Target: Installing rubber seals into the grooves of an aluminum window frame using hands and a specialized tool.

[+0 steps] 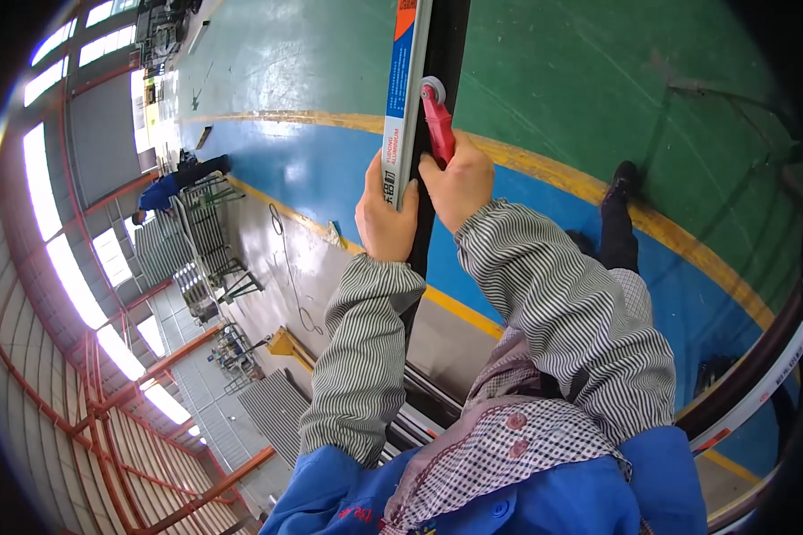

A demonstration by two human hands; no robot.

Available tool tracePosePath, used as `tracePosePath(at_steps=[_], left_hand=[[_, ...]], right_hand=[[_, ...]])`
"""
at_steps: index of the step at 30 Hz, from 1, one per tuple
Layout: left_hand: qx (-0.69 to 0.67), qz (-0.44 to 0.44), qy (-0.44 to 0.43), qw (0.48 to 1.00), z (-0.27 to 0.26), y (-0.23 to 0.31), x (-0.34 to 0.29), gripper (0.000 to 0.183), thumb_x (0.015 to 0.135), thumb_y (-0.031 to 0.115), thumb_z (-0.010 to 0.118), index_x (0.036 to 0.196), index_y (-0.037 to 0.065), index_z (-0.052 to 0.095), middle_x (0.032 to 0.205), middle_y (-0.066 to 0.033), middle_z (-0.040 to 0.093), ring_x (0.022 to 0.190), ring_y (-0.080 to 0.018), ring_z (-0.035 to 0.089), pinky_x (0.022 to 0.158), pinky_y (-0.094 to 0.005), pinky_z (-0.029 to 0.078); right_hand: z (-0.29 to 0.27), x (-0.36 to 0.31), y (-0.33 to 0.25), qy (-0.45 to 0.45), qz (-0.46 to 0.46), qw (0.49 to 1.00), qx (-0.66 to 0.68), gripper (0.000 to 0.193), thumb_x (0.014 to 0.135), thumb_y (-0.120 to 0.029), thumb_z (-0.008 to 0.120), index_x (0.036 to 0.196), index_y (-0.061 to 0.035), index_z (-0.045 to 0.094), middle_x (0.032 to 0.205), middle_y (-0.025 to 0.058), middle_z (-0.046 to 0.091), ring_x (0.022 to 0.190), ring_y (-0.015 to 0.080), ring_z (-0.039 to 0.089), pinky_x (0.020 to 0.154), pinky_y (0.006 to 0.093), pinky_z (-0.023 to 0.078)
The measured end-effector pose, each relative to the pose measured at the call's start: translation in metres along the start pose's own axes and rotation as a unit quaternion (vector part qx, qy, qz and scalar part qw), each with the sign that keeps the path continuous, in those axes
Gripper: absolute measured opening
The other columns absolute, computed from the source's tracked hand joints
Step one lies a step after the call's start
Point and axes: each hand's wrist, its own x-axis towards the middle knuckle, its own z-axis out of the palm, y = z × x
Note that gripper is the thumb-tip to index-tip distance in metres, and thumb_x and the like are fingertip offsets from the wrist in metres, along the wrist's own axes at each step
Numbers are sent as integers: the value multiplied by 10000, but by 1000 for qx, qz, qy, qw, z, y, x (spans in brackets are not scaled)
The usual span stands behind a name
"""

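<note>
A long aluminium profile (403,85) with white, blue and orange printed film runs up the middle of the view. Along its right side lies a dark strip (451,45). My left hand (386,218) is closed around the profile, thumb on the near face and fingers on its left side. In my right hand (464,183) is a red-handled roller tool (439,129) with a pale wheel at its far end. The wheel sits against or just over the dark strip, close to the profile's edge; exact contact is unclear. Striped sleeve covers are on both my forearms.
Another filmed profile (776,374) crosses at the lower right. A person in blue (165,192) bends near metal racks (210,227) on the left. The floor (544,53) is green, blue and grey with yellow lines. A hose or cable (285,259) lies on the grey part.
</note>
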Motion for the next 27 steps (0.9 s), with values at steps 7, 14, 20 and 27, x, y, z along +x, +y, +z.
tracePosePath(at_steps=[7, 14, 20, 27], left_hand=[[-11, 10, 5, 1000, 2, -2, 0, 540, 785, 106, 663, 1282, 28, 468, 1054, -224, 631, 970, -349, 636, 822, -378, 498], [-22, 14, 0, 1000, 1, -5, 0, 533, 785, 97, 653, 1280, 25, 471, 1050, -222, 634, 974, -350, 635, 828, -377, 499], [97, 27, -45, 994, 1, 5, -2, 815, 718, 156, 706, 1389, 6, 268, 1197, -245, 530, 1024, -397, 579, 826, -420, 488], [140, 22, -4, 990, 17, 28, 17, 769, 696, 95, 702, 1346, -14, 305, 1135, -224, 543, 1004, -394, 576, 807, -438, 485]], right_hand=[[-7, 4, 10, -30, 18, 987, 159, 239, 753, -109, 685, 911, 27, 570, 669, 99, 553, 587, 181, 501, 573, 324, 427], [-5, 5, 11, -36, 61, 974, 213, 208, 768, -57, 688, 917, 25, 569, 722, 66, 585, 586, 118, 531, 543, 267, 440], [-10, 16, 16, -102, 118, 955, 253, 205, 762, -23, 698, 920, 16, 574, 727, 39, 587, 579, 103, 536, 531, 251, 441], [-35, 22, 21, -188, 114, 952, 211, 203, 789, -69, 686, 940, 24, 588, 680, 25, 578, 544, 99, 526, 488, 248, 425]])
